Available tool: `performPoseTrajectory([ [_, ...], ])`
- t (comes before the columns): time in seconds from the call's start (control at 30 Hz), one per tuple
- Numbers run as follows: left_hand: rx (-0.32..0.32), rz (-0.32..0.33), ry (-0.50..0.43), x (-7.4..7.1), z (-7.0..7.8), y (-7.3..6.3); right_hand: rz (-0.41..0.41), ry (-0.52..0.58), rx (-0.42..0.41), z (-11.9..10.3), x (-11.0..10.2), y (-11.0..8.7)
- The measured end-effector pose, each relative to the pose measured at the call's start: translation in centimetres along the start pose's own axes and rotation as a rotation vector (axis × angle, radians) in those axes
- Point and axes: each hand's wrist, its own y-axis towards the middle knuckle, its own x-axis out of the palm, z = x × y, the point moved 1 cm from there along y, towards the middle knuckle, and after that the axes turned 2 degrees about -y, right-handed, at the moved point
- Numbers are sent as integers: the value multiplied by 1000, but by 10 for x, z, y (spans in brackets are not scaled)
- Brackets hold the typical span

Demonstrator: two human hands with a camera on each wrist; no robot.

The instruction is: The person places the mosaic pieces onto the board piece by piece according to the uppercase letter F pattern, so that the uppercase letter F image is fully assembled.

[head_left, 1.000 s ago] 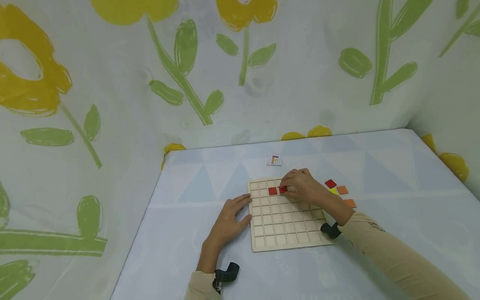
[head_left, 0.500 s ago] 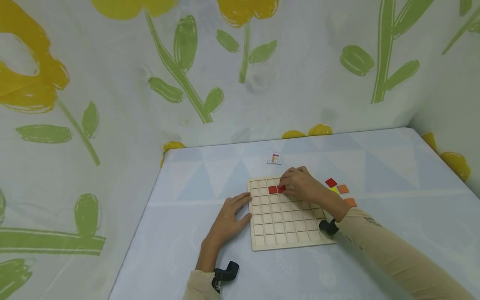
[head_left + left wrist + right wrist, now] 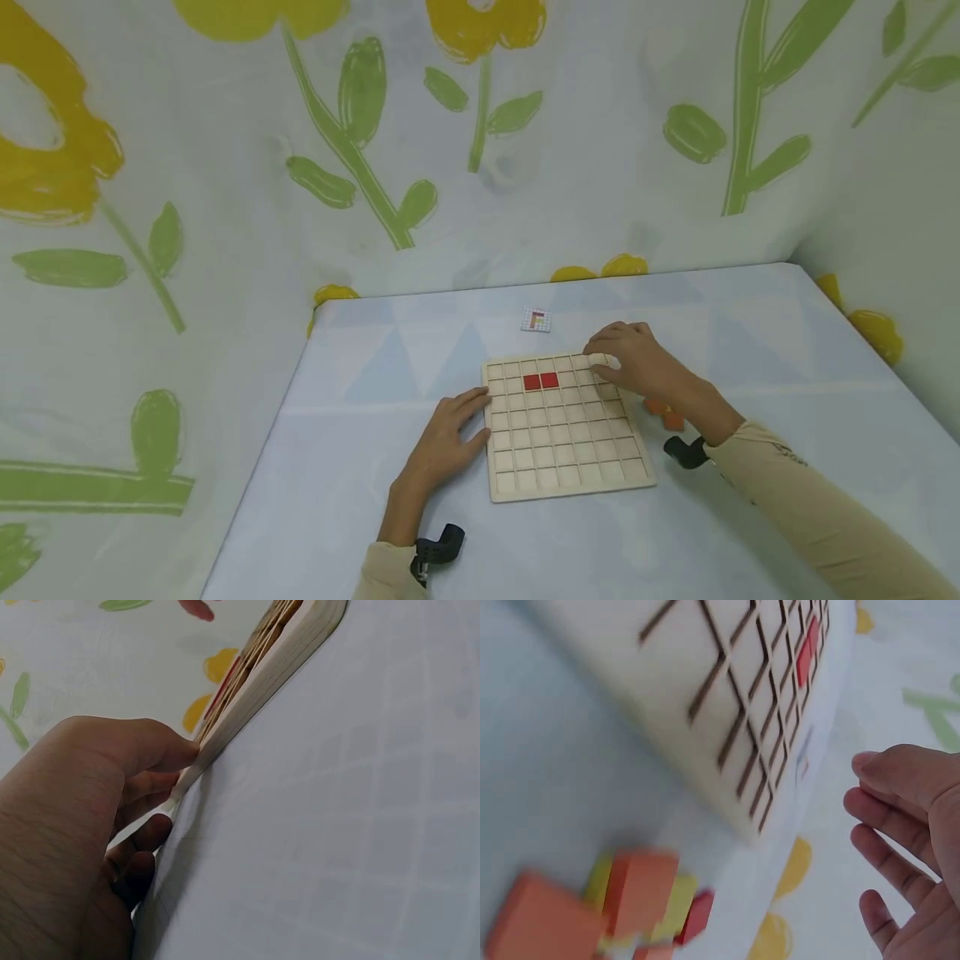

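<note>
The right hand [image 3: 633, 357] has moved off the second red tile and now lies over the far right corner of the grid board [image 3: 551, 457]; its fingers are loosely bent, it holds nothing, and a gap shows between thumb and forefinger. The left hand [image 3: 446, 432] has its fingers relaxed and apart, fingertips and thumb touching the board's left edge without curling around it. The board is pale and wood-like, with rounded corners, raised dark-sided ridges and square cells; two flat red tiles [image 3: 550, 380] sit side by side in its second row from the far edge. Orange tiles [image 3: 673, 420] lie just beside the board's right edge, partly hidden by the forearm, with yellow tiles [image 3: 676, 909] and another red tile [image 3: 695, 916] among them. Smooth tabletop [image 3: 315, 500] shows between the board and a small printed card [image 3: 536, 320], and along the board's near side.
</note>
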Motion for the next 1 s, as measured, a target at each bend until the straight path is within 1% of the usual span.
performPoseTrajectory([
  [0.13,12,0,-14,1,-2,1,12,-27,52,20,-12,-11],
  [0.23,21,6,-12,1,-3,2,-10,-40,96,34,-16,-19],
  [0.4,11,22,-14,1,-3,1,-62,-41,160,54,-14,-32],
  [0.53,-10,9,-15,1,-3,-4,-98,-49,184,63,-10,-41],
  [0.63,-25,5,-14,0,-5,-7,-128,-40,191,65,-7,-43],
  [0.7,-31,5,-14,-1,-6,-7,-136,-23,179,66,-7,-43],
  [0.87,-24,14,-12,0,-6,-4,-142,-1,129,70,-6,-42],
  [1.0,-20,2,-17,3,-5,-1,-156,-15,126,73,-5,-42],
])
